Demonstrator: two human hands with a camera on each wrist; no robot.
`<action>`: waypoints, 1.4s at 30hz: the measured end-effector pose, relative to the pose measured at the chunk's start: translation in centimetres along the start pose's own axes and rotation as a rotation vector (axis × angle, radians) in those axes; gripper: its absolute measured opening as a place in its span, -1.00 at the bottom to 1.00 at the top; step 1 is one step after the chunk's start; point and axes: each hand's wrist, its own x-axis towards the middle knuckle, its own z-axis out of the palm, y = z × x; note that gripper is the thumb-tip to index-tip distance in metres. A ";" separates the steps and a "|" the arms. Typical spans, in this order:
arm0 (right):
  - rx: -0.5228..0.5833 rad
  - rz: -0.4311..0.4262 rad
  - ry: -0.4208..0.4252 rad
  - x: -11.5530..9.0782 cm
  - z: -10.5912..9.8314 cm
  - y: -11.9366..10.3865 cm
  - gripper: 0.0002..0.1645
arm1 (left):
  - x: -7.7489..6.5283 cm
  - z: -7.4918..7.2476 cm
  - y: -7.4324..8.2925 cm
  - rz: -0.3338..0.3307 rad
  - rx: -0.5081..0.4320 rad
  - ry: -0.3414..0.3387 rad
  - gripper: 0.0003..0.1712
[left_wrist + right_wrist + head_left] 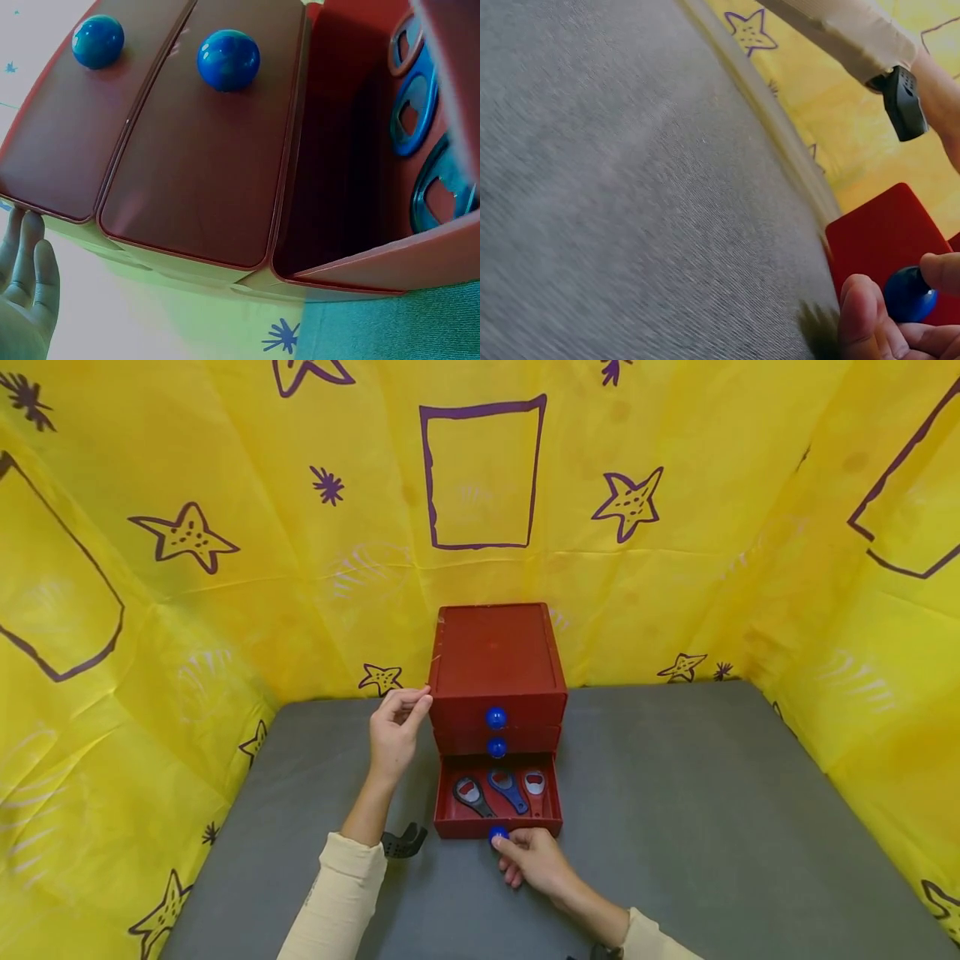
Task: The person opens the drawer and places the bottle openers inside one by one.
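Observation:
A red drawer box [495, 652] with three drawers stands on the grey table. Its bottom drawer [450, 828] is pulled out, and inside lie a black bottle opener [471, 793], a blue bottle opener [508, 790] and a red bottle opener [535, 788], side by side. My right hand [536, 864] pinches the round blue knob [909, 296] of that drawer between thumb and fingers. At the box's upper left front corner is my left hand [395, 731]; in the left wrist view its nearly straight fingers [24, 259] reach the box's side.
The top blue knob [496, 718] and middle blue knob [497, 747] sit on closed drawers above the open one. A yellow cloth [360, 635] with purple drawings walls in the back and both sides of the grey tabletop [697, 810]. A black wrist device [405, 842] juts from the left wrist.

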 end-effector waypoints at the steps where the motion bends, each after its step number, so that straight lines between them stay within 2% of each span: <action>1: -0.004 -0.003 0.004 0.2 0.0 -0.1 -0.52 | 0.0 0.0 0.0 -0.005 0.004 -0.001 -0.79; 10: -0.027 -0.033 0.038 2.2 -0.7 -0.6 -0.53 | 0.0 0.0 0.1 -0.022 0.010 -0.008 -0.79; 23: -0.020 -0.043 0.092 5.8 -1.6 -1.5 -0.57 | 0.3 0.1 0.3 0.002 0.018 -0.010 -0.79; 33: -0.003 -0.041 0.109 8.3 -2.0 -1.8 -0.60 | 0.3 0.1 0.8 -0.048 0.012 -0.004 -0.79; 37: -0.009 -0.025 0.127 8.8 -2.1 -2.0 -0.64 | 0.3 0.2 2.2 -0.076 0.008 -0.008 -0.79; 42: -0.047 -0.023 0.128 8.7 -2.0 -2.0 -0.64 | -0.1 0.4 3.6 -0.071 -0.019 -0.003 -0.80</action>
